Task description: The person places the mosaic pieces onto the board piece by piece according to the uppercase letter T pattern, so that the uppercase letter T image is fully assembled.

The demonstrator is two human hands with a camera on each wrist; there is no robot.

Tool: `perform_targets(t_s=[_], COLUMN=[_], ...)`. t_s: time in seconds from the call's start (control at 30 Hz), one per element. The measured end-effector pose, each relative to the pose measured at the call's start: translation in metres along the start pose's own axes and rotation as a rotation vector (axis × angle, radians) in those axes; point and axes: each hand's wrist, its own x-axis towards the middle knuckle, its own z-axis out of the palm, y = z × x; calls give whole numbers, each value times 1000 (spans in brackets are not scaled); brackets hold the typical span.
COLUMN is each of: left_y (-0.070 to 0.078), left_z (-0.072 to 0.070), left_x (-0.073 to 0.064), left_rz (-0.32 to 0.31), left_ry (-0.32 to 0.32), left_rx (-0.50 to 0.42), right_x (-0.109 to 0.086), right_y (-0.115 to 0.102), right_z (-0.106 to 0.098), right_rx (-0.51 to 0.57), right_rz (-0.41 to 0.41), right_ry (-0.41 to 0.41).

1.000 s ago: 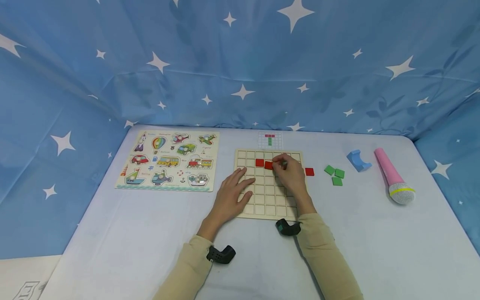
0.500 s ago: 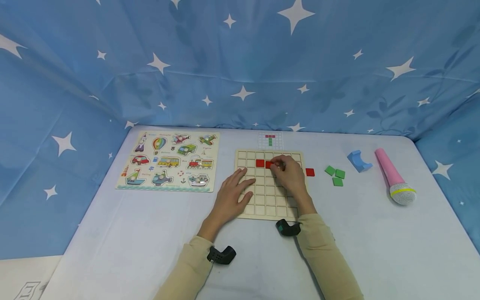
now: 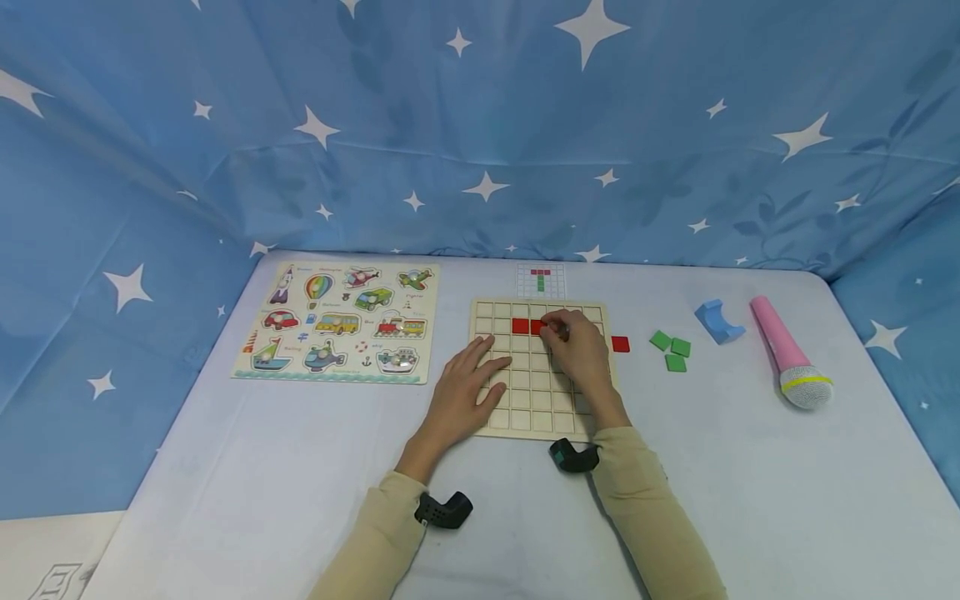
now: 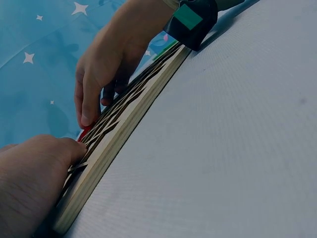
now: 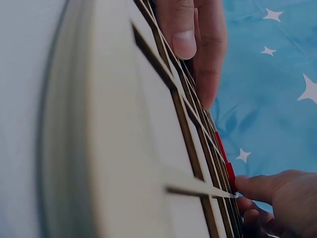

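Observation:
A pale wooden grid board point(image 3: 541, 381) lies on the white table. My left hand point(image 3: 463, 387) rests on its left side with the fingers spread. One red square tile point(image 3: 520, 326) sits in a cell near the board's back. Right beside it, my right hand point(image 3: 581, 350) pinches a second red tile point(image 3: 536, 327) at the adjoining cell, thumb and index finger at its right edge; the fingertips hide part of that tile. In the right wrist view the thumb lies against red tile point(image 5: 230, 177) at the board's surface.
Another red tile point(image 3: 620, 344) lies just right of the board, with green tiles point(image 3: 676, 363) beyond it. Farther right are a blue curved block point(image 3: 717, 322) and a pink toy microphone point(image 3: 783, 350). A pattern card point(image 3: 553, 283) lies behind the board; a vehicle puzzle point(image 3: 367, 350) is at left.
The second red tile has shifted slightly back and straightened, so it lines up beside the first one. My right hand moved a little with it; my left hand stayed put.

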Motion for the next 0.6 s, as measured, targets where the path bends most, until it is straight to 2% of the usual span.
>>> perform_targets(t_s=[0.43,0.6], left_y=[2,1], left_z=[0,-1], left_x=[-1,-1], left_rz=[0,4], left_ry=[10,8], left_rx=[2,9], right_x=[1,0], right_y=[0,0], right_z=[3,0], right_rx=[-37,28], right_rz=[29,28], right_ry=[18,7])
